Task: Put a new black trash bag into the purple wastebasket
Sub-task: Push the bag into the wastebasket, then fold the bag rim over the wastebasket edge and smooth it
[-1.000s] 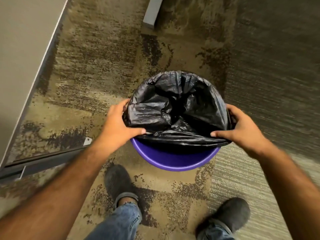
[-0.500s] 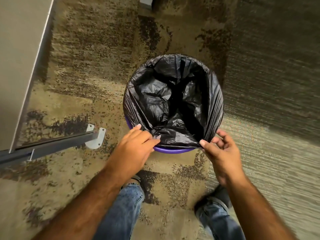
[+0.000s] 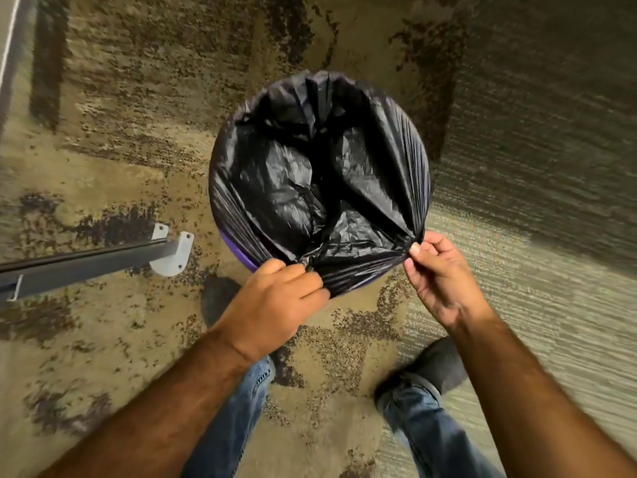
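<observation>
- Far left: a grey metal bar (image 3: pixel 82 262) with a pale foot bracket (image 3: pixel 174 253) lies on the carpet (image 3: pixel 113 139), apart from the wastebasket and out of your working path.
- Your left hand (image 3: pixel 275 305) is closed on the near edge of the trash bag (image 3: pixel 317 181), fingers curled over a bunched fold at the near-left of the rim.
- The wastebasket (image 3: pixel 238 251) stands upright on the carpet directly ahead of you, past both hands. Only a purple sliver shows at its near-left side (the bag hides the rest of the rim).
- The bag sits inside with its mouth spread over the far and side rim. Its body sags, crumpled, toward the middle.
- Your right hand (image 3: pixel 439 274) pinches the bag edge between thumb and fingers at the near-right of the rim.
- Governing relation: the loose stretch of bag edge runs left to right between your two grips, on the near side of the rim. Both hands are about equally close to it. In my judgement the remaining work is to draw that stretch down and outward over the near rim toward you.
- Your shoes (image 3: pixel 437 365) and jeans (image 3: pixel 424 429) are just short of the wastebasket.
</observation>
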Available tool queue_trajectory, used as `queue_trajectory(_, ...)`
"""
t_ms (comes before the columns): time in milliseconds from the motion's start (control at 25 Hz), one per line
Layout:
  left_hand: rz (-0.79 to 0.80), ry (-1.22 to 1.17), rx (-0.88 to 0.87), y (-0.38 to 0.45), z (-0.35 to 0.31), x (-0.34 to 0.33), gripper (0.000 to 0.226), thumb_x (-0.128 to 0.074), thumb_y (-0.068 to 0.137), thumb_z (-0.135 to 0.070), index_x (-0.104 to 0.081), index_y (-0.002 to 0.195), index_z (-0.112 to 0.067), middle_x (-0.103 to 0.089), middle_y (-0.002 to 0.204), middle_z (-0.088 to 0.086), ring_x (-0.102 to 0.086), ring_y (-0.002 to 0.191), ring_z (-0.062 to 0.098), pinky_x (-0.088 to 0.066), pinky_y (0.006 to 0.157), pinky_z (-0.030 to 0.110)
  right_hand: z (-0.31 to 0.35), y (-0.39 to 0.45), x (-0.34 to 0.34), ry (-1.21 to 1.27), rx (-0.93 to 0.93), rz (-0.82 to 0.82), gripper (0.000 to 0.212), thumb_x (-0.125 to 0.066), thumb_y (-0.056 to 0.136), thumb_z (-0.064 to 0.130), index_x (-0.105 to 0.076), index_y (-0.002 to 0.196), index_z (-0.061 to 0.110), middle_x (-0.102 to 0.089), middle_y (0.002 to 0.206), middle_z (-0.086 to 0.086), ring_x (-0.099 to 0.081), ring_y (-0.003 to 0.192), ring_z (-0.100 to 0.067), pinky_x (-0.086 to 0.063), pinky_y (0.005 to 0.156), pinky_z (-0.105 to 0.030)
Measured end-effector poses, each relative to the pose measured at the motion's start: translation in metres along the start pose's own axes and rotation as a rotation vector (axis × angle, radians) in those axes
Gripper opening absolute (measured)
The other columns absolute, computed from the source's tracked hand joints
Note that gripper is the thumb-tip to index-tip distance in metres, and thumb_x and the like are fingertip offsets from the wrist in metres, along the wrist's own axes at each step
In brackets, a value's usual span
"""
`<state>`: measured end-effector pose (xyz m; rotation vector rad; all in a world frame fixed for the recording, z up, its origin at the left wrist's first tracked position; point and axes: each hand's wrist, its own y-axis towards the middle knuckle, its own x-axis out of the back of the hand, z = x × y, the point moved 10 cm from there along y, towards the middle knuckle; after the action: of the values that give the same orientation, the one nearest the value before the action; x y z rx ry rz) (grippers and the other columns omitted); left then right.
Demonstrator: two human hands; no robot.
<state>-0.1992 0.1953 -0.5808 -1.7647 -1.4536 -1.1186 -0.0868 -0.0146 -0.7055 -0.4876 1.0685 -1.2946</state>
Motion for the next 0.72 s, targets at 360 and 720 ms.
queue_trajectory(360,-0.042,0.055,0.008,0.005,0.001,0.002,0.034,-0.049,0.107,-0.006,-0.078,0.090,-0.012,-0.076,0.095,0.006,-0.064,0.073,0.025,-0.039,0.066,0.038,0.012,0.013,-0.012,-0.357,0.071,-0.027,0.024,-0.068,0.092,-0.017,-0.069,0.099,0.006,-0.064,0.089,-0.020,-0.071,0.072,-0.018,-0.065,0.061,-0.023)
queue_trajectory(720,-0.057,0.015,0.156,-0.033,0.035,0.027,0.021,-0.068,0.101,-0.024,-0.085,0.106,-0.012,-0.084,0.104,0.005,-0.078,0.092,0.020,-0.060,0.098,0.046,0.005,0.000,-0.026,-0.449,0.256,-0.223,0.028,-0.060,0.092,-0.025,-0.069,0.096,0.001,-0.072,0.091,-0.010,-0.069,0.084,-0.017,-0.066,0.088,-0.040)
